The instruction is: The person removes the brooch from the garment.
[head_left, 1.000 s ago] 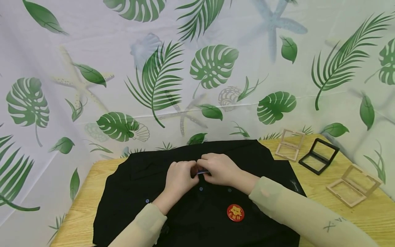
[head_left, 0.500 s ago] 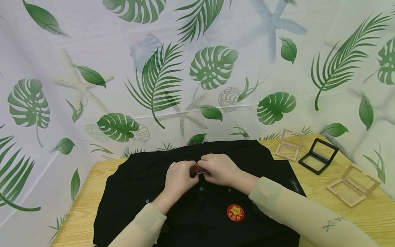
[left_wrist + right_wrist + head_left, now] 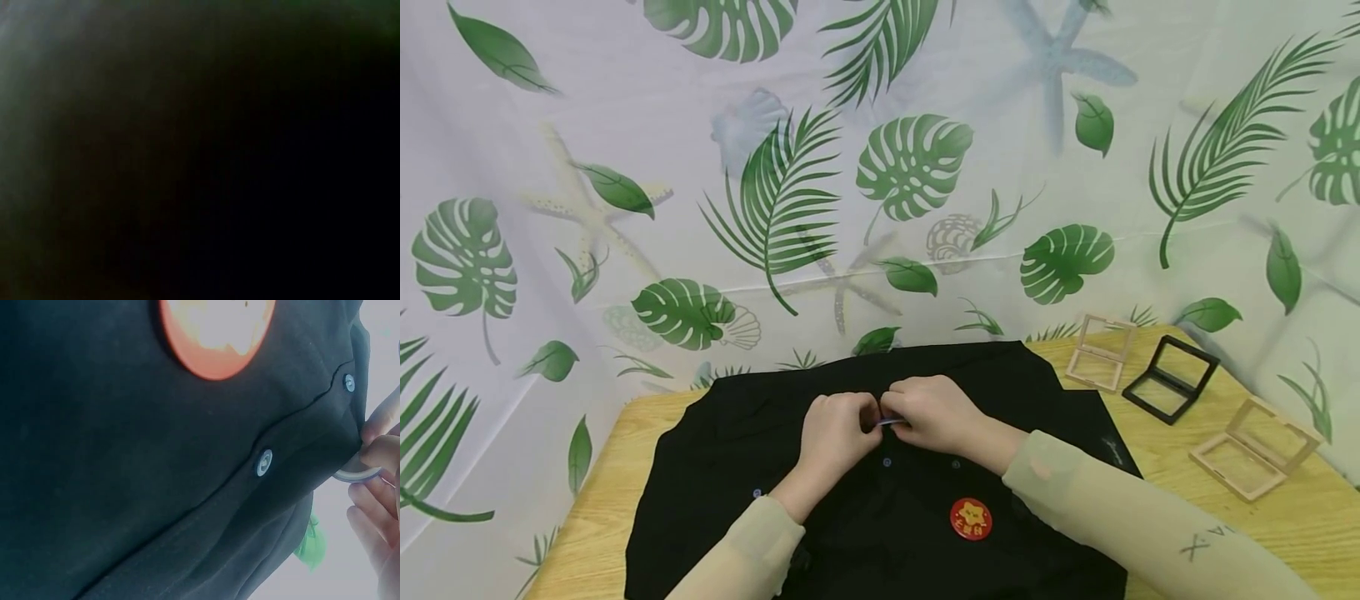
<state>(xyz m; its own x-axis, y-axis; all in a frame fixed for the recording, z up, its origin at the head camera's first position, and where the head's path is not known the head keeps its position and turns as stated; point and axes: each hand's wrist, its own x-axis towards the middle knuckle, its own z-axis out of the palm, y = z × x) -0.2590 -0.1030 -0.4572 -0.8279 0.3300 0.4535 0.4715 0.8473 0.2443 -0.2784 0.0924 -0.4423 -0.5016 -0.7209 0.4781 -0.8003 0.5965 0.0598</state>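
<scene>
A black shirt [image 3: 700, 467] with small blue buttons lies spread over the table. Above its far middle, my left hand [image 3: 838, 433] and right hand [image 3: 936, 412] meet, their fingers and thumbs pinching a round badge [image 3: 891, 422] between them. It shows edge-on as a thin pale blue strip. In the right wrist view, the badge [image 3: 357, 470] shows its curved rim and pale grey side, with fingers [image 3: 380, 450] pressed over it at the edge of the black cloth. A red round badge [image 3: 972, 519] with a yellow star sits on the shirt. The left wrist view is almost wholly dark.
The wooden table [image 3: 580, 500] shows around the shirt. To its right stand two beige hinged frames [image 3: 1240, 467] and a black hinged frame [image 3: 1165, 392], all opened. Behind everything hangs a white cloth [image 3: 962, 83] with printed green leaves.
The head view has shifted slightly. Both hands keep their place and their hold on the badge, whose pale edge shows at a slightly different tilt.
</scene>
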